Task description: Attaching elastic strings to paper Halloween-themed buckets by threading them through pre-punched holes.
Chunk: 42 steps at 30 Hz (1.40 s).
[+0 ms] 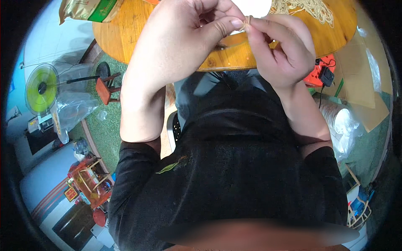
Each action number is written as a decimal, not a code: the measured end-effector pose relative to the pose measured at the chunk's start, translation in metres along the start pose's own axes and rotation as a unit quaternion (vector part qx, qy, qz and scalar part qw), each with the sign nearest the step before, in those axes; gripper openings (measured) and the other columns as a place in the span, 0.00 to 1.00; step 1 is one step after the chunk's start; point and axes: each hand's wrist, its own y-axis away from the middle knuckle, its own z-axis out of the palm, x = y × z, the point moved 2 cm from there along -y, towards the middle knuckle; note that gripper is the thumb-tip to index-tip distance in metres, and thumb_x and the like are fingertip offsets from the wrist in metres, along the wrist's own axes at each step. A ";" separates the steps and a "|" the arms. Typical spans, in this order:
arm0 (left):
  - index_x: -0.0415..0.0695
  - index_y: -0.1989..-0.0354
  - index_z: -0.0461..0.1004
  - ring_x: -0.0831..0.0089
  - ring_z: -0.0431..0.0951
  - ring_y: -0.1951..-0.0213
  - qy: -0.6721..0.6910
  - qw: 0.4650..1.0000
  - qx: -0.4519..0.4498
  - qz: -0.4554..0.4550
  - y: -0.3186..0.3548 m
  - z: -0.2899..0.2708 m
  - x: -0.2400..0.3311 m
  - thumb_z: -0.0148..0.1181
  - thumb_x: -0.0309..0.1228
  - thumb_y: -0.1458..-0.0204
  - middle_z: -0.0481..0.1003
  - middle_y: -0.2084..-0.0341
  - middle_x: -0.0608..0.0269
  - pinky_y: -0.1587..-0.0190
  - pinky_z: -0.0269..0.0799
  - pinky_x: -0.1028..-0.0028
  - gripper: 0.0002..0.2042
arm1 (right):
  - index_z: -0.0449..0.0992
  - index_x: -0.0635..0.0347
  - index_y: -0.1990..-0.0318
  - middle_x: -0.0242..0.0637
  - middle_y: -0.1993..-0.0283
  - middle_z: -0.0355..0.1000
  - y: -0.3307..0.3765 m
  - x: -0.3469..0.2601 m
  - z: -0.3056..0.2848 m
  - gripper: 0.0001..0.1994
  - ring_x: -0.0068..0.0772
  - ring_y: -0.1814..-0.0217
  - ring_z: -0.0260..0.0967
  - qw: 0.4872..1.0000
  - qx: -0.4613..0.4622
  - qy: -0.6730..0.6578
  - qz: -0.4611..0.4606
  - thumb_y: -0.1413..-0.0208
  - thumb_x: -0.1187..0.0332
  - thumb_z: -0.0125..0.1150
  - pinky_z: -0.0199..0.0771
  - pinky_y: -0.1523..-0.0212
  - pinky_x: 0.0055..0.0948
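Note:
Close together over the far side of the wooden table, my two hands meet at a small loop or knot of beige cord (247, 20). My left hand (184, 39) pinches it between thumb and fingertips. From the other side my right hand (289, 48) grips the same cord with thumb and index finger, its other fingers curled. A loose heap of similar beige cord (312, 10) lies on the table beyond my right hand. Behind the fingertips is a white round-edged thing (255, 6), partly covered by my hands and cut off at the top.
The round-edged wooden table (228, 60) is in front of me. A tan and green package (92, 10) sits at its far left. On the left stand a green fan (42, 88) and a red stool (102, 91). Cardboard (356, 73) and a red thing with a black plug (325, 75) are at the right.

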 end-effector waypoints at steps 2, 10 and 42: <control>0.35 0.63 0.77 0.81 0.79 0.64 0.010 1.000 -0.005 0.002 0.000 0.002 -0.001 0.61 0.18 0.38 0.80 0.68 0.65 0.58 0.76 0.78 0.01 | 0.83 0.66 0.62 0.37 0.61 0.78 0.001 0.002 0.000 0.10 0.19 0.69 0.72 0.999 -0.020 0.019 0.039 0.52 0.83 0.75 0.72 0.70 0.16; 0.36 0.64 0.72 0.70 0.76 0.67 -0.211 0.957 0.171 0.097 0.004 0.007 0.004 0.60 0.18 0.41 0.72 0.72 0.57 0.64 0.72 0.72 0.02 | 0.79 0.66 0.62 0.35 0.61 0.76 0.016 -0.005 -0.013 0.04 0.20 0.63 0.72 0.931 -0.045 -0.297 0.208 0.42 0.79 0.68 0.73 0.63 0.20; 0.42 0.67 0.82 0.61 0.83 0.59 -0.306 0.883 0.157 0.318 0.018 -0.004 -0.042 0.69 0.22 0.51 0.82 0.67 0.60 0.49 0.72 0.63 0.04 | 0.73 0.66 0.51 0.37 0.60 0.76 -0.005 -0.029 -0.028 0.13 0.21 0.63 0.72 0.860 -0.237 -0.340 0.299 0.41 0.86 0.62 0.72 0.62 0.20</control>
